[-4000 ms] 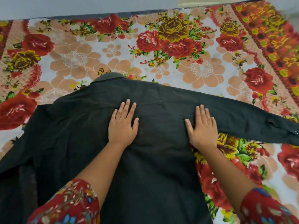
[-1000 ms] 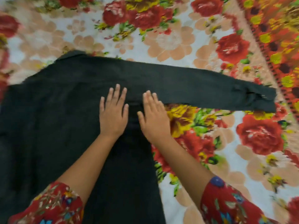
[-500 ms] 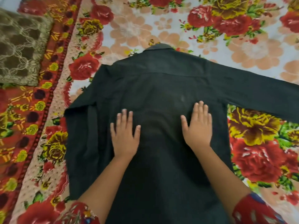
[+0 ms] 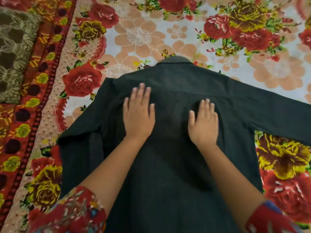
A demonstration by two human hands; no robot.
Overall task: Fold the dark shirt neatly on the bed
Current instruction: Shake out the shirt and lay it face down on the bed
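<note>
The dark shirt [image 4: 170, 165] lies back-up on the flowered bedsheet [image 4: 151, 37], collar pointing away from me. Its left sleeve is folded in along the body's left edge; the right sleeve stretches out flat to the right and runs off the frame. My left hand [image 4: 138, 113] lies flat on the upper back near the left shoulder, fingers straight. My right hand [image 4: 203, 122] presses flat on the middle of the back, a little lower. Neither hand holds any fabric.
A brown patterned cushion [image 4: 15, 52] lies at the far left on the sheet's red border [image 4: 33, 91]. Bedsheet shows beyond the collar and to the right of the shirt, below the outstretched sleeve.
Both hands have slid up the shirt's back toward the collar, the left one farther than the right. The view has shifted slightly; a second ago it pointed at the right sleeve.
</note>
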